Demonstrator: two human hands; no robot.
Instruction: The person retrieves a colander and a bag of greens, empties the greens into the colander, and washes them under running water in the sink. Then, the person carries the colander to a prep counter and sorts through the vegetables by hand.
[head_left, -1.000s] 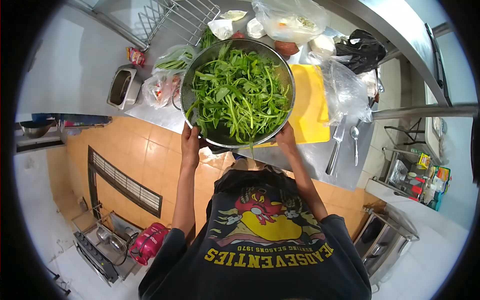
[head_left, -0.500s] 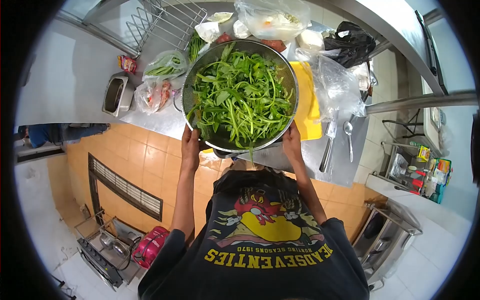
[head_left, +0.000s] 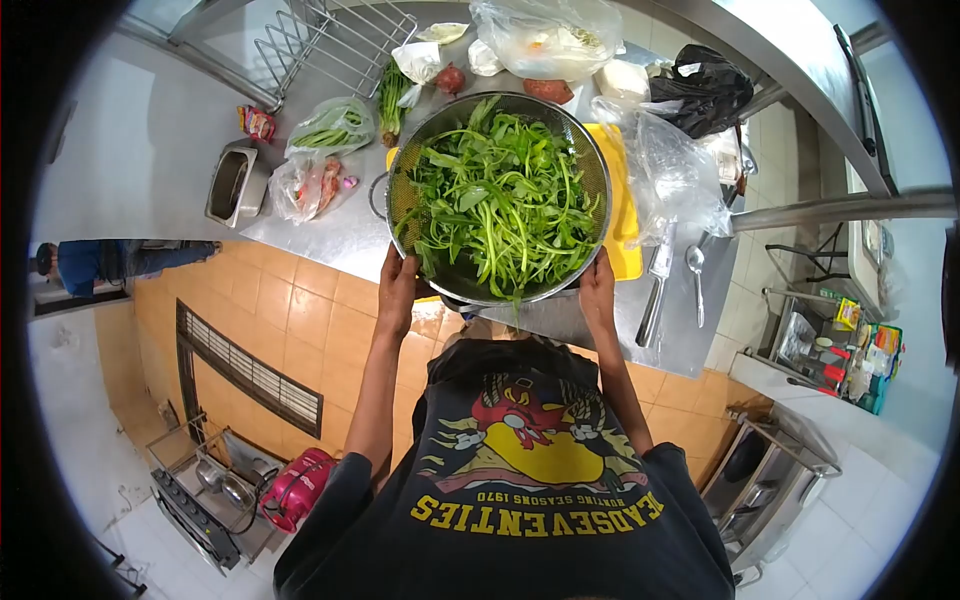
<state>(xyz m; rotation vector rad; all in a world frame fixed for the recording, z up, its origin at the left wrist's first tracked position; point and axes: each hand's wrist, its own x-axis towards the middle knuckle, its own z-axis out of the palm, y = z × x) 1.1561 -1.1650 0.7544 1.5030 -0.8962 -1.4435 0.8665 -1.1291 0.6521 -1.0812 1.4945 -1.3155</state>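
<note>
A round metal mesh colander point(head_left: 404, 200) full of leafy green stems point(head_left: 505, 200) is in front of me, over a yellow cutting board point(head_left: 626, 258) on the steel table. My left hand point(head_left: 397, 288) grips its near-left rim, fingers partly hidden beneath. On the near-right rim, my right hand point(head_left: 597, 285) is closed around the edge. Whether the colander touches the board I cannot tell. A knife point(head_left: 655, 292) and a spoon point(head_left: 697, 280) lie to the right of my right hand.
Bagged green vegetables point(head_left: 335, 127), a bundle of thin greens point(head_left: 392, 105) and a steel container point(head_left: 237, 187) are at the left. A wire rack point(head_left: 325, 50), plastic bags point(head_left: 675, 175) and a black bag point(head_left: 710, 90) stand around the back. Another person point(head_left: 90, 265) is at far left.
Both hands have shifted the colander to the right and slightly toward me, and it looks a little lower. More of the red onion and thin greens behind it now shows.
</note>
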